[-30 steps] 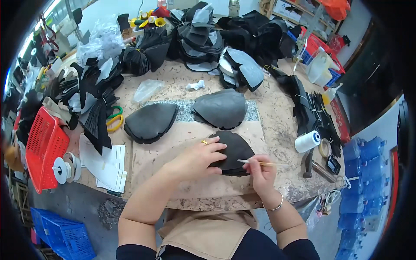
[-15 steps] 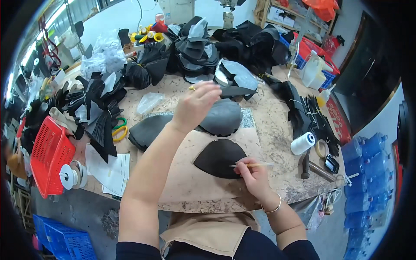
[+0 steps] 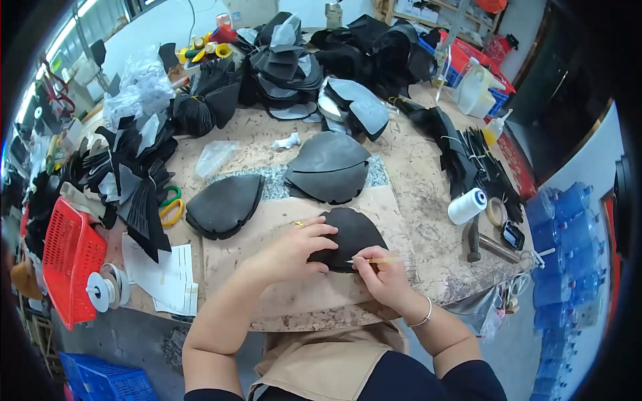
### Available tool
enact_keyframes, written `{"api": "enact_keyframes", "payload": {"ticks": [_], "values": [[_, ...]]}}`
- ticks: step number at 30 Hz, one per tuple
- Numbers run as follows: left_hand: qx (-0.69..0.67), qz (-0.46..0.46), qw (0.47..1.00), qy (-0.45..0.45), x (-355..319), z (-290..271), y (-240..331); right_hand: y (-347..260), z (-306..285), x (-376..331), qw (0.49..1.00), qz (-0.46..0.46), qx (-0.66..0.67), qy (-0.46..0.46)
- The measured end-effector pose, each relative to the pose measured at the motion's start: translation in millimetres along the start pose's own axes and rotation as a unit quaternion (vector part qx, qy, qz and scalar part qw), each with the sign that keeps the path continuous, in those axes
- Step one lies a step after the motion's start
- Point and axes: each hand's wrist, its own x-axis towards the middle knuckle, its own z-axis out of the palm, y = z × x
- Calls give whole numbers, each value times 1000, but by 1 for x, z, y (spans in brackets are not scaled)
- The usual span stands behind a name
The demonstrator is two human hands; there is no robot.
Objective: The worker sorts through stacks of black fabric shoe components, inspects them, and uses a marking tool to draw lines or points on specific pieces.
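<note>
A dark, rounded sheet piece point(image 3: 353, 234) lies flat on the pale work surface in front of me. My left hand point(image 3: 297, 250) rests with fingers spread on its left edge. In my right hand point(image 3: 382, 275) is a slim pen-like tool point(image 3: 391, 260) with a pale shaft, pinched near its tip. That tip meets the lower edge of the dark piece. Beyond lie two stacks of similar pieces: one stack point(image 3: 224, 206) to the left and another stack point(image 3: 328, 167) straight ahead.
White thread cone point(image 3: 467, 206), tape roll point(image 3: 497, 210) and hammer point(image 3: 473, 244) stand at the right. Green and yellow scissors point(image 3: 172, 207), papers point(image 3: 164, 277) and a red basket point(image 3: 75, 264) are at the left. Bundles of black pieces point(image 3: 281, 73) line the far side.
My left hand has come down from above the far stack onto the dark piece. The tool in my right hand has shifted slightly left. A small white scrap now shows beyond the stack.
</note>
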Motion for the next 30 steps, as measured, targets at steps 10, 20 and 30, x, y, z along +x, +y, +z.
{"api": "enact_keyframes", "payload": {"ticks": [10,20,30], "values": [[41,-6,999,-2,-4,-1,7,1,3,2,998,-55,-34,22],[32,-5,999,-9,-6,2,3,4,0,0,997,-64,-33,-15],[21,21,1000,-9,-3,0,-4,14,-4,-4,965,-88,202,145]]}}
